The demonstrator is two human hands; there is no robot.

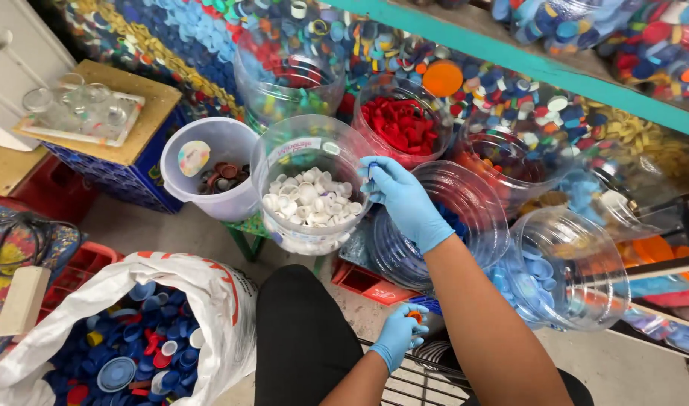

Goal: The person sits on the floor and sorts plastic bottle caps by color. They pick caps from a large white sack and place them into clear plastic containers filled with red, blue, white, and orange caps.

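My right hand (405, 201), in a blue glove, reaches forward and pinches a small blue cap (371, 168) at its fingertips. It hovers over the rims where a clear jar of white caps (283, 154) meets a clear jar of dark blue caps (472, 197). My left hand (397, 337), also gloved, stays low near my lap and holds an orange cap (415, 316) above a wire basket (416, 380).
A white sack (209, 289) of mostly blue caps lies open at lower left. Around the jars stand a white bucket (228, 139) of brown caps, a jar of red caps (402, 124), a jar of light blue caps (578, 240) and other jars of mixed caps. Glassware sits on a wooden board (153, 101).
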